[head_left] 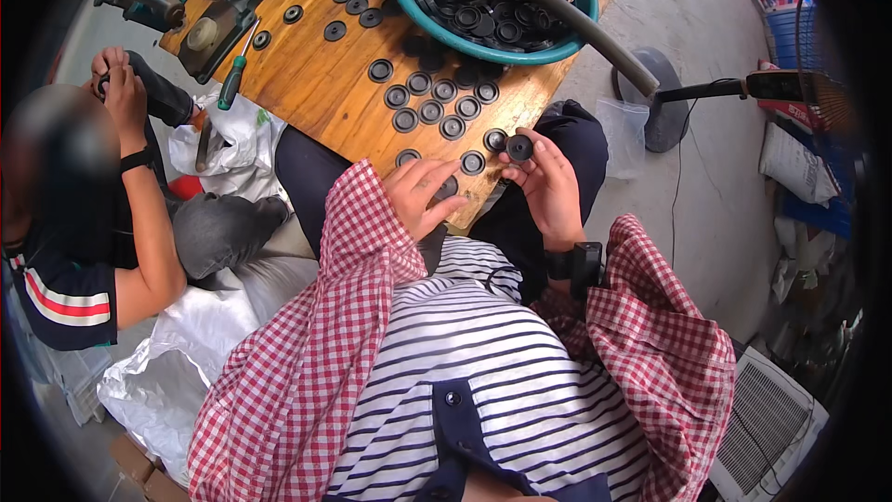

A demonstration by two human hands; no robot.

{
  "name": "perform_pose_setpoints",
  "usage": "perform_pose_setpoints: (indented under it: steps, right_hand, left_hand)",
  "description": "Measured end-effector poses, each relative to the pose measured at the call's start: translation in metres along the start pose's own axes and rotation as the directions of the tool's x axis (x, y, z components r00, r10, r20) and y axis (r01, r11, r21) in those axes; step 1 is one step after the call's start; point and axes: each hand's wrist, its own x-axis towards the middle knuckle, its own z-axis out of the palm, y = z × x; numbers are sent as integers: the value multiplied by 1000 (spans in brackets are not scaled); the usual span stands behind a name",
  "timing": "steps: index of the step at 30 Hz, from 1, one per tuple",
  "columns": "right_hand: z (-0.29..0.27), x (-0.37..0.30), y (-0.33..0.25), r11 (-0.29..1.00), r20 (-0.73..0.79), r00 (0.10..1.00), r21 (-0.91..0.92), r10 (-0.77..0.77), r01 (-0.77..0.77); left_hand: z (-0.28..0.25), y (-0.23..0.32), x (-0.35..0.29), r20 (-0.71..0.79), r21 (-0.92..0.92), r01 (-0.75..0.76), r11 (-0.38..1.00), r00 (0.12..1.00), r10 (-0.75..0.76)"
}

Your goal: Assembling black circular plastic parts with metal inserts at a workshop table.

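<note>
Between the thumb and fingers of my right hand (550, 188) is a small round black disc (518, 148) with a raised rim and a hub in its middle. Another black disc (495, 139) sits right beside it, at the table's right edge. My left hand (420, 193) rests over the near corner of the wooden table (307, 93), its fingers stretched out. A disc (447, 189) shows partly from under those fingers; whether they press on it is unclear. One more disc (473, 163) lies flat between my two hands. Several others (431, 112) are grouped just beyond.
A teal basin (401, 0) full of black discs stands at the table's far right, with a wooden-handled mallet (576, 28) across it. To the left are a green hand press (209, 37) and a screwdriver (232, 84). A co-worker (84, 223) sits at left. A fan base (664, 116) stands at right.
</note>
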Motion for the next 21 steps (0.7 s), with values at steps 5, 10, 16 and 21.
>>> perform_pose_setpoints:
  steps: [5,10,16,21]
  right_hand:
    - [35,-23,5,909,42,977,-378,210,-179]
    - [58,-20,22,841,126,970,-529,206,-110]
    - [71,-22,11,923,53,964,-305,260,-233]
    - [59,-17,1,917,81,970,-351,229,-187]
  left_hand:
    - [-2,21,3,-120,-152,45,987,991,-63]
    - [-4,15,-6,-109,-60,53,997,992,-60]
    - [-32,-11,10,-205,-164,267,949,932,-298]
    - [-95,-72,56,-277,154,440,885,879,-388]
